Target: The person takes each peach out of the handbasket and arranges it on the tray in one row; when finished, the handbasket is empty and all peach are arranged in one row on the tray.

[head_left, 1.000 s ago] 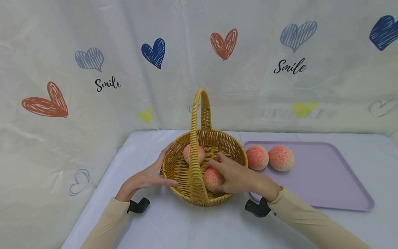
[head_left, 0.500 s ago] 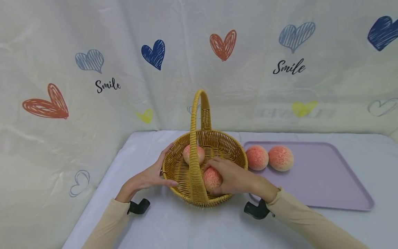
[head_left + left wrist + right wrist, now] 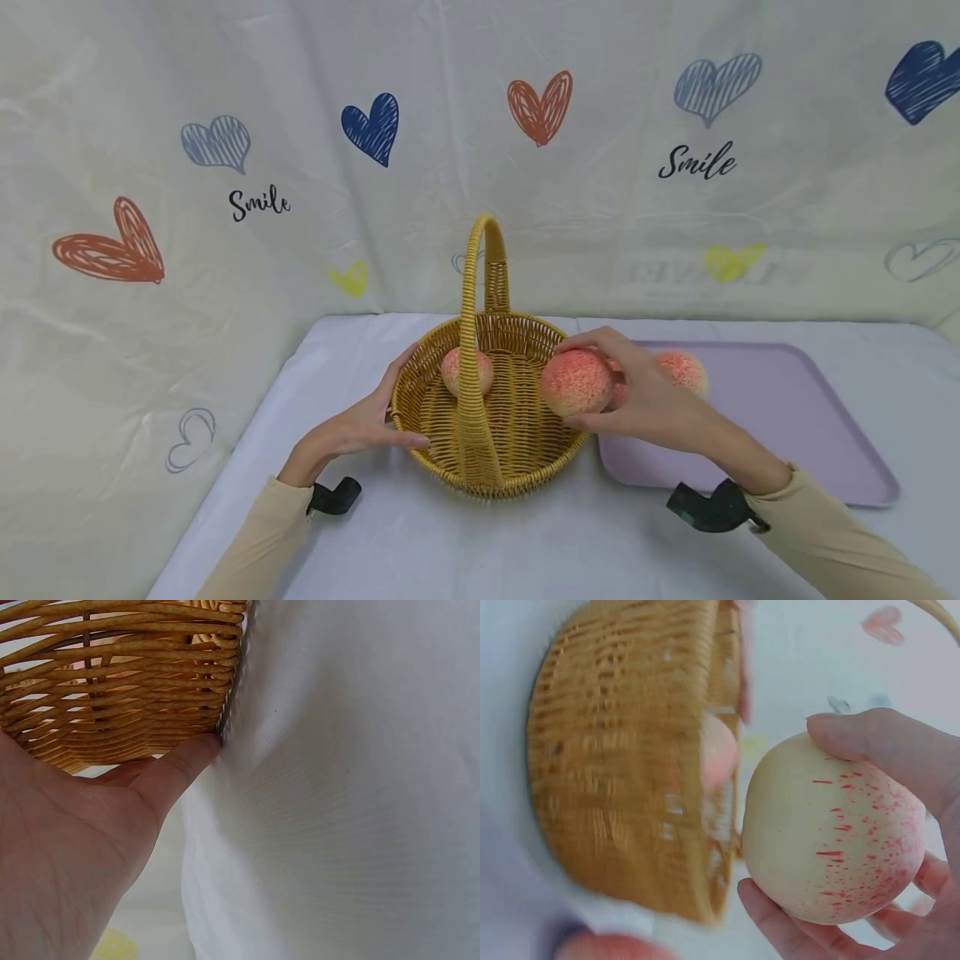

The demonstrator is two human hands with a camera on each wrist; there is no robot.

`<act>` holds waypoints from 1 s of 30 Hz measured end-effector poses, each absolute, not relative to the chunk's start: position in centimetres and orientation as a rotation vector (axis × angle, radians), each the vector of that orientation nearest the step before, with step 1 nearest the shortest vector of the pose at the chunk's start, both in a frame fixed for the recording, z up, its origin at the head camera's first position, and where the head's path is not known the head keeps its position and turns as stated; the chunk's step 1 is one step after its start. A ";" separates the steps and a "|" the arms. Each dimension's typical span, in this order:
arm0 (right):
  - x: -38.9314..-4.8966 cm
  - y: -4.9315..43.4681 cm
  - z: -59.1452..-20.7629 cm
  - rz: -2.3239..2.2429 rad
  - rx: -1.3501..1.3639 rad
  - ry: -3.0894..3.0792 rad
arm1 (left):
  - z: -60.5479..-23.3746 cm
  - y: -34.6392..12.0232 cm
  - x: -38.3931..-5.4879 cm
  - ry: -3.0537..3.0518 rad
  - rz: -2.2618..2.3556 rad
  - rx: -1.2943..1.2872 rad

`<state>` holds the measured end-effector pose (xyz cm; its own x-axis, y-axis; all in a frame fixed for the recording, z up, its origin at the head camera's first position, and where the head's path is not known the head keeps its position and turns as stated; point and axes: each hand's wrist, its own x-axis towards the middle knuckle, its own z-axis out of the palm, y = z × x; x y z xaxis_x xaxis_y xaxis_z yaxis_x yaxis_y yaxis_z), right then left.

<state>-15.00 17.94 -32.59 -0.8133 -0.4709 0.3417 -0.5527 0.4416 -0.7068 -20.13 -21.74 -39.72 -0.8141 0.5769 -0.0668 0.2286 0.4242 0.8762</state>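
A round wicker basket (image 3: 525, 433) with a tall arched handle stands on the table. My left hand (image 3: 360, 425) holds its left side, thumb at the rim and fingers along the outer wall; the left wrist view shows fingers against the weave (image 3: 150, 705). Above the basket's right rim, my right hand (image 3: 652, 400) grips a pink-and-cream peach (image 3: 576, 382) between thumb and fingers. The right wrist view shows this peach (image 3: 832, 832) in the air beside the basket. Another peach (image 3: 450, 371) lies inside the basket, partly behind the handle.
To the right lies a flat lilac tray (image 3: 787, 433). On its left part are two peaches, one (image 3: 684, 371) partly covered by my right hand and the other mostly hidden. A white curtain (image 3: 435, 208) printed with hearts hangs behind the white-covered table (image 3: 487, 550).
My right hand has lifted the peach from the basket's floor and carried it up and right to the rim. The left hand and basket have stayed still.
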 end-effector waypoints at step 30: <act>-15.0 38.3 -37.6 1.050 0.527 -2.762 | -40.1 -22.0 -20.2 2.315 1.358 0.686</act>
<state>-14.96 38.33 -37.57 -0.9288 -0.2730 0.2507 -0.3706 0.6952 -0.6159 -20.20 -21.97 -40.05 -0.8134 0.5777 -0.0684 0.2224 0.4174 0.8811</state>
